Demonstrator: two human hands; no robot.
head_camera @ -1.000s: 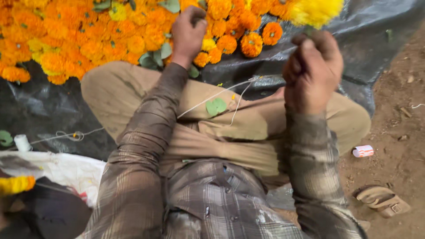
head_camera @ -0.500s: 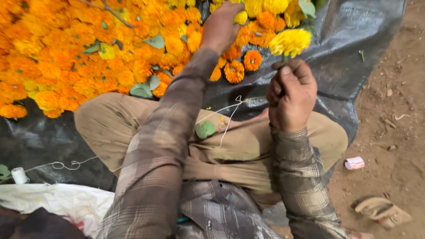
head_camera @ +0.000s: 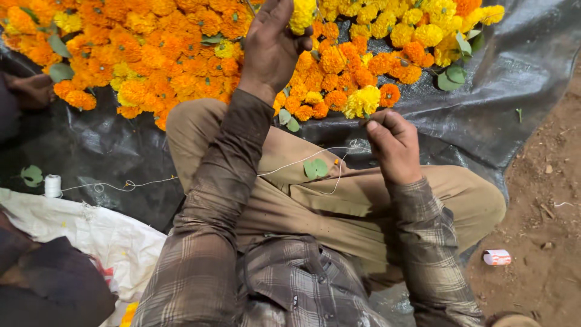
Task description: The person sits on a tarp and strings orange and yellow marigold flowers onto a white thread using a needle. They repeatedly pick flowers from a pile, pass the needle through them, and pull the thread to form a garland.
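— Where are the hands?
— Left hand (head_camera: 272, 45) pinches a yellow marigold (head_camera: 302, 14) at twelve o'clock; right hand (head_camera: 393, 144) is closed on the white thread (head_camera: 290, 165).
— Free space?
— Bare black tarp (head_camera: 502, 91) toward three o'clock.

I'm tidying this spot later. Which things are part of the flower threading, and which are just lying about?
In use:
left hand picking a yellow marigold
right hand pinching the white thread
marigold pile
thread spool

Lying about:
small red-and-white wrapper
white sack
loose leaves
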